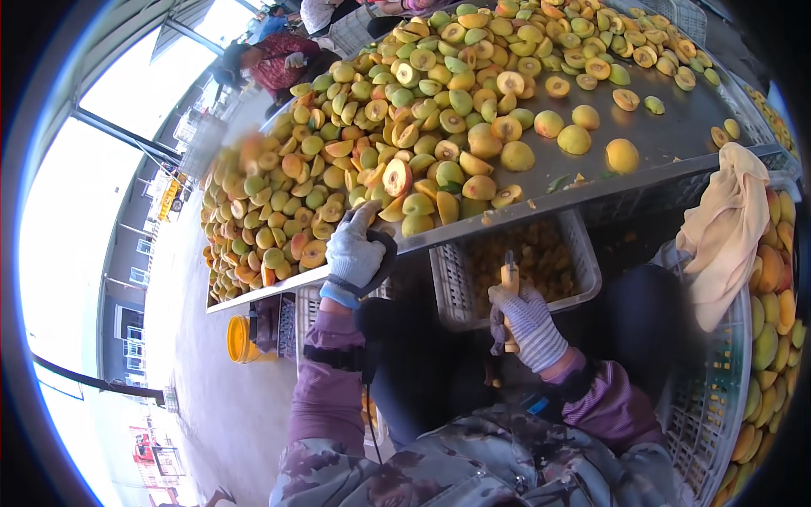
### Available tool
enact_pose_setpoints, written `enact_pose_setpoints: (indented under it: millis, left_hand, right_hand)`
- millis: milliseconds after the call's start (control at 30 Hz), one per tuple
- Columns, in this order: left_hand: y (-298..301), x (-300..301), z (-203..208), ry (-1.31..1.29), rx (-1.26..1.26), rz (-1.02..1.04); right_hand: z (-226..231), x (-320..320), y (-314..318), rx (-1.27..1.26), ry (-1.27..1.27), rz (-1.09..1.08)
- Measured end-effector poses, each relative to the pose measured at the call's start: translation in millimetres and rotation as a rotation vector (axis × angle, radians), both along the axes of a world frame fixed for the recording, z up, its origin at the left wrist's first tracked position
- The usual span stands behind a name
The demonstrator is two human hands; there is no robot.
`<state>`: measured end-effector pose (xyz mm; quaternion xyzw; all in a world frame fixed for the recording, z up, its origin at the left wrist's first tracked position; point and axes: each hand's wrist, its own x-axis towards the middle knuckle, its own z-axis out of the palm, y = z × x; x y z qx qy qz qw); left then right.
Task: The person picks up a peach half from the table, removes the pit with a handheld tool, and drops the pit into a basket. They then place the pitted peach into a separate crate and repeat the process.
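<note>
A large heap of yellow-green stone fruit [422, 101], looking like peaches, covers much of a metal table [676, 110]. Many are cut halves, some with the pit showing. My left hand [355, 253], in a pale glove with a dark patch at its side, reaches over the near rim. Its fingers stretch out to the nearest fruit, and nothing shows held in them. Below the rim, my right hand [530, 329], in a striped glove, is closed round a wooden-handled tool [510, 279] with a short metal tip pointing up. Its exact kind is unclear.
Under the table edge, a crate [585, 253] holds brownish scraps or pits. At right stands a crate [705, 414] beside more fruit [769, 338], with a beige cloth [726, 220] draped over. A yellow bucket [242, 340] stands left. Another person [283, 63] sits across the table.
</note>
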<state>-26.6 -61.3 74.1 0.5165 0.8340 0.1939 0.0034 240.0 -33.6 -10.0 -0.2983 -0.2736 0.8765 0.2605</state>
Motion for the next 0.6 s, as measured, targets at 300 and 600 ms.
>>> enact_pose_setpoints:
  millis: [300, 600]
  left_hand:
    - [61, -11, -37, 0.330, -0.342, -0.033]
    - [2, 50, -49, -0.378, 0.389, -0.593]
  right_hand:
    - [-4, -3, 3, 0.152, -0.080, -0.028]
    - [-2, -11, -6, 1.343, -0.566, -0.195]
